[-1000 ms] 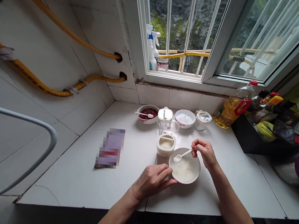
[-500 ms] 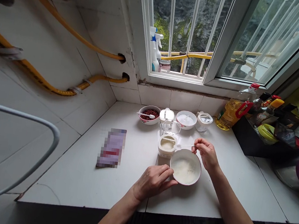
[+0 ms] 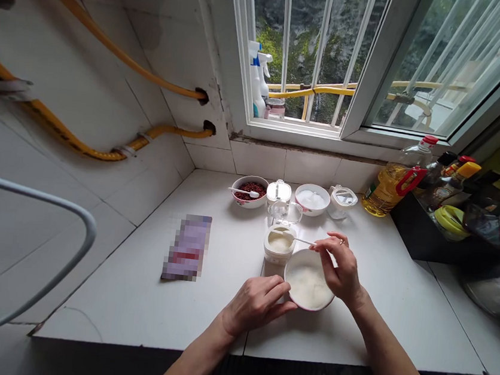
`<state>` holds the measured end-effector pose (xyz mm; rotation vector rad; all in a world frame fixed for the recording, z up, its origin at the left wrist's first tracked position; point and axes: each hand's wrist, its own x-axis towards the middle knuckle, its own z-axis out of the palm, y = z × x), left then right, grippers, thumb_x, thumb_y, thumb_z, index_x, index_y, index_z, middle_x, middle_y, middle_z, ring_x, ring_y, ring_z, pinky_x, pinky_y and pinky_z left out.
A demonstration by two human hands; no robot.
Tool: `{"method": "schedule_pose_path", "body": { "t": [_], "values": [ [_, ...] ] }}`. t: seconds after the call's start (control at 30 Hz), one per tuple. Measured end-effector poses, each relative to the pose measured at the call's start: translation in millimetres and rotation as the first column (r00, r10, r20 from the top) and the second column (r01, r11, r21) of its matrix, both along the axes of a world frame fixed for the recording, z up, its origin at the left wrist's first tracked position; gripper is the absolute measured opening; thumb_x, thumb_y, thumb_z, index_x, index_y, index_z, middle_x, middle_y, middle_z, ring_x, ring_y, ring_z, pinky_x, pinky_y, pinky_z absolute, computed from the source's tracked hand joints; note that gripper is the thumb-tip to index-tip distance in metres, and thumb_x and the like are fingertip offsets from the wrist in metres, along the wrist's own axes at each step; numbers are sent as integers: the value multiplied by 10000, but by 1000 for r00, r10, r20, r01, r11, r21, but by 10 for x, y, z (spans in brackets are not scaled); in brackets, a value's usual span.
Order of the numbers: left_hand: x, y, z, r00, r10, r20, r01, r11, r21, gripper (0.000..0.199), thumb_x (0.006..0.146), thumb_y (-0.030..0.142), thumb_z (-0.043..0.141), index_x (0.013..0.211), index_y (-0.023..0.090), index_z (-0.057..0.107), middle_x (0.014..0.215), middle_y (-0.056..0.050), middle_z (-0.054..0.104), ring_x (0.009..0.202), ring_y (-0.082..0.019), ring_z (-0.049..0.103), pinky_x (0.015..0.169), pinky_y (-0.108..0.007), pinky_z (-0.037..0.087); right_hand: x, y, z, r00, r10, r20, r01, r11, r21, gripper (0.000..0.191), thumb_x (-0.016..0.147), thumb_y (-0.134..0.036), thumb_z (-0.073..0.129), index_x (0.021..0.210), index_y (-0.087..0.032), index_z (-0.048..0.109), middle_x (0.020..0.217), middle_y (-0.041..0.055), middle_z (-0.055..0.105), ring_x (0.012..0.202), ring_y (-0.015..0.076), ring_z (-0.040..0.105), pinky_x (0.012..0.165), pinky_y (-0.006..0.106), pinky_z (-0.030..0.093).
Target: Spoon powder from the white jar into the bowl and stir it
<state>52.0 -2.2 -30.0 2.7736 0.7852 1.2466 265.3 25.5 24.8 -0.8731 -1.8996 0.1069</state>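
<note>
My left hand [image 3: 259,300] grips the near left rim of a white bowl [image 3: 308,296] that stands on the counter with a pale, whitish powder inside. Between the fingertips of my right hand [image 3: 338,264] is the handle of a small white spoon [image 3: 302,240]. The spoon reaches left into a seasoning jar [image 3: 278,256] of pale granules, and its head is at the jar's mouth. That jar's clear lid [image 3: 287,211] is flipped up at the back. My right wrist passes over the bowl's right side.
Behind stand a bowl of dark red pieces [image 3: 249,191] with a spoon, a second jar [image 3: 279,192], a bowl of white grains [image 3: 311,200] and a third jar [image 3: 342,203]. An oil bottle [image 3: 383,187] and a black box [image 3: 416,230] are right. A blurred purple packet [image 3: 186,249] lies left.
My right hand has moved left and turned over, bringing the spoon from between bowl and jar into the jar's mouth. My left hand and the bowl have stayed in place.
</note>
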Motion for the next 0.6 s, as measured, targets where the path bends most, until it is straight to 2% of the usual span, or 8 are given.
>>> {"method": "schedule_pose_path", "body": {
  "t": [0.07, 0.13, 0.23, 0.33, 0.4, 0.47, 0.6],
  "values": [
    [-2, 1, -7, 1000, -1, 8, 1, 1000, 2, 241, 1001, 376, 474, 955, 151, 548, 740, -35, 643, 584, -131, 596, 509, -242, 447, 59, -18, 38, 992, -20, -128, 8, 996, -91, 176, 863, -72, 489, 871, -226, 574, 708, -10, 679, 670, 174, 622, 884, 411, 458],
    [-5, 2, -16, 1000, -5, 15, 5, 1000, 0, 240, 1001, 377, 472, 957, 153, 545, 747, -36, 647, 588, -132, 602, 514, -241, 453, 123, -19, 63, 979, -44, -198, 3, 980, -201, 165, 829, -86, 484, 779, -223, 562, 631, -20, 624, 635, 174, 583, 769, 362, 478],
    [-10, 2, -31, 1000, -10, 12, 10, 1000, -8, 237, 1001, 377, 473, 961, 155, 545, 749, -34, 647, 588, -133, 604, 517, -242, 456, 170, 4, 70, 993, -31, -113, -8, 945, -328, 174, 740, -75, 466, 679, -217, 546, 615, -5, 584, 644, 173, 542, 643, 306, 448],
    [-11, 0, -35, 1000, -4, 1, 4, 1000, -8, 235, 996, 380, 485, 966, 155, 547, 744, -34, 646, 585, -135, 601, 513, -244, 453, 119, 20, 44, 995, 74, 63, -43, 918, -395, 184, 687, -64, 449, 637, -213, 545, 606, 3, 583, 678, 175, 528, 667, 301, 438],
    [-8, 0, -29, 1000, -2, 0, 2, 1000, -4, 233, 996, 377, 484, 959, 155, 547, 739, -34, 643, 582, -135, 600, 508, -243, 447, 56, 14, 21, 983, 143, 116, -78, 894, -441, 186, 680, -66, 442, 629, -212, 546, 596, 4, 583, 688, 176, 523, 676, 298, 435],
    [-5, 1, -23, 1000, -2, 0, 2, 1000, -1, 236, 998, 377, 479, 952, 156, 546, 737, -34, 643, 578, -134, 599, 505, -242, 442, 10, 2, 7, 982, 157, 102, -88, 868, -489, 181, 670, -72, 442, 614, -213, 541, 594, 6, 585, 696, 177, 522, 672, 292, 433],
    [-5, 6, -22, 1000, -1, 6, 1, 1000, 8, 240, 999, 379, 478, 949, 155, 548, 729, -31, 638, 570, -132, 594, 503, -243, 436, 28, 4, 33, 999, 47, -21, -51, 819, -571, 173, 662, -95, 435, 580, -215, 528, 522, -8, 553, 637, 165, 514, 627, 276, 417]
  ]
}}
